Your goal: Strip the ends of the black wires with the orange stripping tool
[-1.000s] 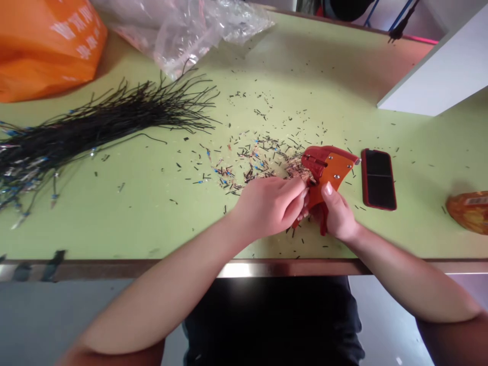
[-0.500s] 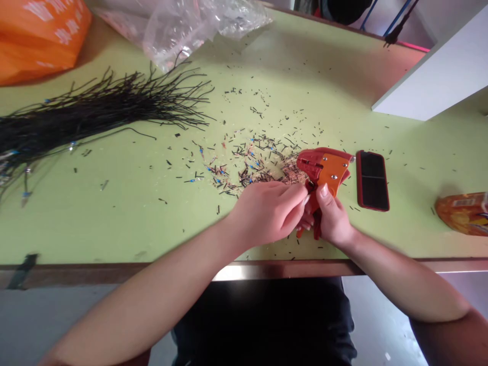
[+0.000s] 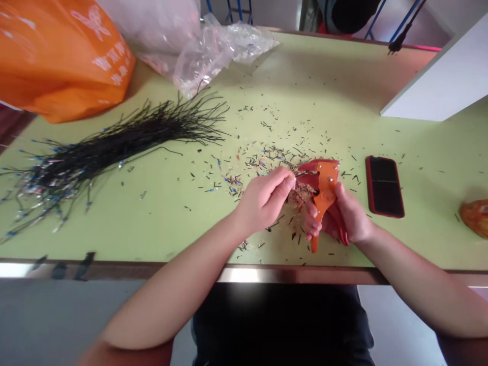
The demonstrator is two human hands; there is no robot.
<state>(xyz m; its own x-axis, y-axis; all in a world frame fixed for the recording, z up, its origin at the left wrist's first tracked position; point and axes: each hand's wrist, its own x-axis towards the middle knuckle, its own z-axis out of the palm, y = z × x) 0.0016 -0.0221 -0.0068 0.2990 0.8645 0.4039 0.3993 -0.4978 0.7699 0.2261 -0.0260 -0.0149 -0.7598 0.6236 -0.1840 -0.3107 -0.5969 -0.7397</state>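
Observation:
My right hand [image 3: 353,216] is wrapped round an orange and red wire stripper [image 3: 327,188], thumb on the near side and fingers round the orange handle. Its handles are spread apart and its jaws point left. Just left of the jaws, my left hand [image 3: 267,195] is closed in a pinch; what its fingertips hold is too small to make out. Under and around both hands lie scattered black clippings [image 3: 274,152], coppery strands and small blue bits. A long bundle of black wires [image 3: 125,137] lies to the left, many left ends carrying blue and shiny tips.
An orange bag [image 3: 68,66] and clear plastic bags [image 3: 206,56] occupy the back left. Right of the stripper lies a red-edged phone [image 3: 384,185]. A white panel [image 3: 438,76] stands at the back right, and an orange-brown container [image 3: 475,216] sits at the right edge.
The stripper's handles have spread apart. My left hand has moved from beside the handles to the left of the jaws. The view has shifted, showing more of the wire bundle.

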